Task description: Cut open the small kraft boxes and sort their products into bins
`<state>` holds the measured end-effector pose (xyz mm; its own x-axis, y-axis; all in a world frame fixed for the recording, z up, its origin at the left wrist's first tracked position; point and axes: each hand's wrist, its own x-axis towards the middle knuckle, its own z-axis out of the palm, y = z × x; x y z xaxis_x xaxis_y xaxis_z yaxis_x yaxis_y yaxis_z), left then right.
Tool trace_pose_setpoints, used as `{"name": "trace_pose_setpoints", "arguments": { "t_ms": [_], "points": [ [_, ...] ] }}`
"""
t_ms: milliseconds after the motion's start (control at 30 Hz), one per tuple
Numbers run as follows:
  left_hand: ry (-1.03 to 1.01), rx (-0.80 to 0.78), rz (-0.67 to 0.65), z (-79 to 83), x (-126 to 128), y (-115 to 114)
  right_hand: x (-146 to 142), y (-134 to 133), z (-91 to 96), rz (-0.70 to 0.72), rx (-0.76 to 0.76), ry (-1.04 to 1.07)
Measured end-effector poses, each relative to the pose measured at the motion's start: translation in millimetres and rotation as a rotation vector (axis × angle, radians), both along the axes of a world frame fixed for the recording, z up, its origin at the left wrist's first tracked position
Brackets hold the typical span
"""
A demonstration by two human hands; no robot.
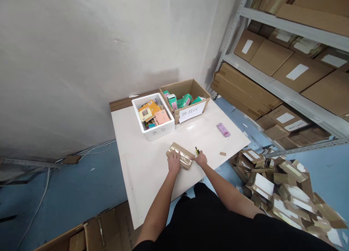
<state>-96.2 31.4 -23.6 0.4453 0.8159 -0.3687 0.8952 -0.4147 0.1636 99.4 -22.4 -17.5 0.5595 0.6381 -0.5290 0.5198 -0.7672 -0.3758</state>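
A small brown cardboard box (184, 156) with shiny clear tape over it lies on the white table. My left hand (173, 162) holds it near its left end, fingers over the top. My right hand (201, 159) is closed around a black and yellow utility knife (197, 151), which points up and away from me. The thumb side of that hand is beside the box's right end. Whether the blade is out is too small to tell.
Behind stand a white foam bin (159, 132) of booklets and a cardboard carton (177, 117) of green and pink packs. A blurred purple item (223, 129) and a cardboard scrap (223, 154) lie right. Opened boxes (286, 193) pile beside the table, below a loaded shelf rack (272, 85).
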Motion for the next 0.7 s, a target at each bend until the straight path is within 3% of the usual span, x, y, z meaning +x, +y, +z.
{"name": "trace_pose_setpoints", "arguments": {
  "t_ms": [100,167,333,467,700],
  "points": [
    [0.060,-0.014,0.094,2.6,6.5,-9.9,8.9,33.8,9.8,0.010,0.064,-0.004],
    [0.035,-0.015,0.092,4.8,7.8,-10.3,13.8,42.2,10.4,0.013,0.122,0.046],
    [-0.105,-0.012,-0.016,-0.6,-4.2,-2.7,24.9,10.0,-5.6,-0.050,0.183,0.213],
    [-0.096,-0.011,-0.019,-8.0,-9.7,-5.9,32.6,-14.6,-12.7,0.073,0.127,0.397],
    [-0.093,-0.033,-0.009,-7.0,-7.1,-9.1,39.4,1.1,-4.1,0.202,0.032,0.263]
  ]
}}
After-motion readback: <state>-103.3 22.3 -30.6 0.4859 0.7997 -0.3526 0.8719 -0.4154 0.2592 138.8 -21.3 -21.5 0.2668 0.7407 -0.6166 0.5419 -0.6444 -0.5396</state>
